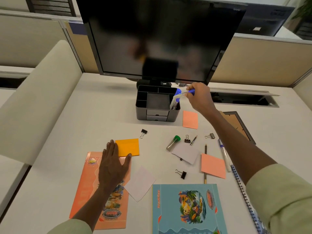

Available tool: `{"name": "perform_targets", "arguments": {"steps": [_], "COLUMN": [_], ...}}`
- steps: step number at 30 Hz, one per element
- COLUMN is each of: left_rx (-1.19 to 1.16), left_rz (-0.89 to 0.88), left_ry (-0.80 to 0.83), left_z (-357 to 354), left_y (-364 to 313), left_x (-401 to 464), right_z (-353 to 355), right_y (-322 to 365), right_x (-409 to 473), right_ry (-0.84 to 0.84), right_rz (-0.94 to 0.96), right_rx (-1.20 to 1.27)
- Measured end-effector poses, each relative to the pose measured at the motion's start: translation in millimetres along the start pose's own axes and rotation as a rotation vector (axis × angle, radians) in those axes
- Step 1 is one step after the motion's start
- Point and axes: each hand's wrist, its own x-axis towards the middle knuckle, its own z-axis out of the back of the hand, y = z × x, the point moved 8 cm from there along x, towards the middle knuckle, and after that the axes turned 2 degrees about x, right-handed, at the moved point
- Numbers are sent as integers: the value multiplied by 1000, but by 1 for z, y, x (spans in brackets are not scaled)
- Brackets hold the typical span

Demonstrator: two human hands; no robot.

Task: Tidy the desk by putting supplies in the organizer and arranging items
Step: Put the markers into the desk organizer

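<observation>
A black desk organizer [145, 105] stands in front of the monitor, with a blue-capped marker [175, 98] standing in its right compartment. My right hand [200, 97] hovers at the organizer's right edge and grips a blue pen [190, 92] that points left toward that compartment. My left hand [114, 164] lies flat, fingers apart, on an orange notebook [87, 188], its fingertips beside an orange sticky pad [129, 146]. Loose on the desk lie a green-capped marker [173, 142], a short pencil [193, 140], a long pencil [205, 163], a white marker [224, 154] and several binder clips [181, 173].
A black monitor [160, 36] rises behind the organizer. Pink sticky pads [190, 119] [213, 166], white paper squares [141, 183] [185, 152], a blue notebook [185, 210], a spiral-bound book [244, 195] and a picture frame [239, 122] lie around. A cable slot [244, 98] opens at the back right.
</observation>
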Motion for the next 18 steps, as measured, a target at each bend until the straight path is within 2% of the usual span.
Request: {"name": "perform_targets", "arguments": {"steps": [18], "left_rx": [-18], "left_rz": [29], "left_ry": [-22], "left_z": [3], "left_y": [0], "left_x": [-1], "right_z": [-56], "right_y": [0], "right_x": [42], "right_ry": [75], "right_rz": [26], "right_rx": [-111]}}
